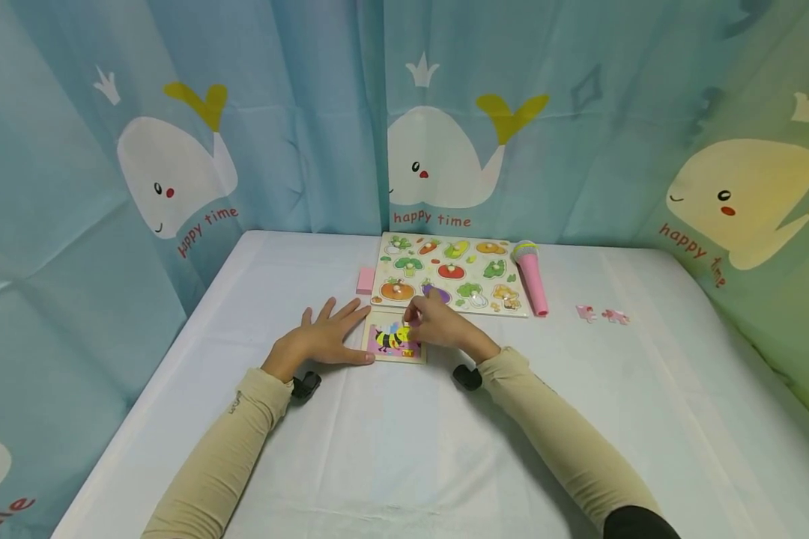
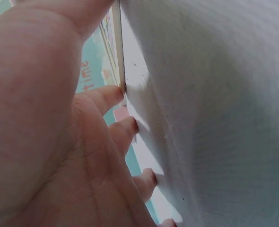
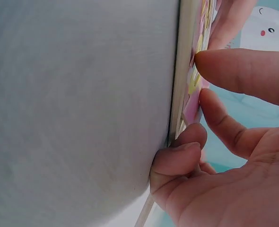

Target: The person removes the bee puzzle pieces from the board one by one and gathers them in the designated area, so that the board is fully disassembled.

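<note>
A small bee jigsaw puzzle (image 1: 392, 339) in a pale wooden frame lies flat on the white-covered table. My left hand (image 1: 326, 337) is spread with straight fingers at its left side; the thumb touches the lower left of the frame and the index fingertip its upper left corner. Over the right part of the puzzle, my right hand (image 1: 438, 323) pinches a pink and yellow puzzle piece (image 3: 193, 105) between thumb and index finger. This piece sits tilted at the puzzle's right side in the right wrist view. The right hand's other fingers are curled beside the frame.
Behind the bee puzzle lies a larger vegetable puzzle board (image 1: 438, 253). A pink block (image 1: 365, 281) stands at its left, and a pink toy microphone (image 1: 532, 281) along its right. Two loose pink jigsaw pieces (image 1: 615, 317) lie farther right. A whale-print curtain (image 1: 337, 150) hangs behind the table.
</note>
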Tool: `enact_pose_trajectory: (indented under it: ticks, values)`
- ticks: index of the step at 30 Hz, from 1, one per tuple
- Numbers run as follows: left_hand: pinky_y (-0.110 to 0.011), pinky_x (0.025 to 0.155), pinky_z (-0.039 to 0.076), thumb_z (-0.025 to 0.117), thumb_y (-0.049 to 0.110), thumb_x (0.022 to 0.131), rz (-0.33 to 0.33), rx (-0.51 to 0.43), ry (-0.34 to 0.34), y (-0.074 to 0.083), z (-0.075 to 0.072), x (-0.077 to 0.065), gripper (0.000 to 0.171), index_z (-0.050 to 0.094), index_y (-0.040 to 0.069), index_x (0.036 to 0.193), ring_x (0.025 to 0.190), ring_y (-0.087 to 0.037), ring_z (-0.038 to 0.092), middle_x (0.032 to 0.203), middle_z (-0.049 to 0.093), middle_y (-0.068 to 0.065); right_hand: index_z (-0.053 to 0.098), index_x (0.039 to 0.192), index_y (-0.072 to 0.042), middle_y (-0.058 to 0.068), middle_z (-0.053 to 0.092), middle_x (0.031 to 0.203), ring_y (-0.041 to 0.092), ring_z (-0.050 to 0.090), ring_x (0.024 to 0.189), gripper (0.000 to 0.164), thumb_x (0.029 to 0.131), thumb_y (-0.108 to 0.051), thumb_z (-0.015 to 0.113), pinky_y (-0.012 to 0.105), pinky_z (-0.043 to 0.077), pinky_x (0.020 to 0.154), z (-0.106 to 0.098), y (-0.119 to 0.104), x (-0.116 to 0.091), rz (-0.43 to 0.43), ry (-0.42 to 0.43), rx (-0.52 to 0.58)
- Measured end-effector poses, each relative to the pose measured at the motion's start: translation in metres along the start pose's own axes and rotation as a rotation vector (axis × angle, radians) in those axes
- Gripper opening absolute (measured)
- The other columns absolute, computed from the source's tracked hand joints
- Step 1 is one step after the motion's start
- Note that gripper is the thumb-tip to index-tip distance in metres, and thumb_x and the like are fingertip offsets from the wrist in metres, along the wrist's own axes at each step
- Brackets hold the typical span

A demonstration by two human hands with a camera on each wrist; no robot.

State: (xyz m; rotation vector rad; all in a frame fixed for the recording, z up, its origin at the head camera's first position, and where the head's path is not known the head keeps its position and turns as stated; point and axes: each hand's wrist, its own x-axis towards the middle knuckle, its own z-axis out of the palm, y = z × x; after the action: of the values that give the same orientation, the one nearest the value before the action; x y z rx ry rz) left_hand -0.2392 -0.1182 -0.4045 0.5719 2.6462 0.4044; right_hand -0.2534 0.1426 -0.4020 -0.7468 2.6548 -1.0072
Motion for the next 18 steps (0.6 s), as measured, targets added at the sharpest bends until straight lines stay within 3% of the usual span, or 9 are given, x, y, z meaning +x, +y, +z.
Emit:
enact_pose_trajectory:
  ticks: [5, 10, 18]
  values:
    - [-0.075, 0.121, -0.004, 0.070, 0.064, 0.096, 0.006, -0.003, 0.004, -0.0008, 0.0003, -0.0004, 0.103, 0.019, 0.020, 0.174, 0.162, -0.046, -0.006, 0.180, 0.006, -0.009, 0.066, 0.108, 0.003, 0.013, 0.060, 0.106, 0.026, 0.049, 0.098, 0.022, 0.087, 0.002, 0.075, 0.036, 0.045, 0.081, 0.0014, 0.0008, 0.0010, -0.023, 0.027, -0.019]
    - [-0.075, 0.121, -0.004, 0.069, 0.064, 0.097, 0.010, 0.000, 0.002, -0.0014, -0.0001, -0.0005, 0.103, 0.018, 0.020, 0.174, 0.162, -0.046, -0.006, 0.180, 0.006, -0.009, 0.062, 0.120, 0.008, 0.017, 0.064, 0.108, 0.028, 0.060, 0.097, 0.030, 0.092, 0.004, 0.074, 0.038, 0.052, 0.082, 0.0016, 0.0036, 0.0012, -0.016, 0.088, 0.038]
    - [-0.076, 0.120, -0.005, 0.069, 0.064, 0.097, 0.016, -0.003, 0.006, -0.0022, 0.0007, 0.0003, 0.103, 0.018, 0.020, 0.174, 0.162, -0.047, -0.006, 0.180, 0.006, -0.009, 0.069, 0.115, 0.006, 0.016, 0.068, 0.109, 0.027, 0.061, 0.095, 0.017, 0.099, 0.000, 0.067, 0.040, 0.053, 0.083, 0.0004, 0.0055, -0.0022, 0.013, 0.172, 0.054]
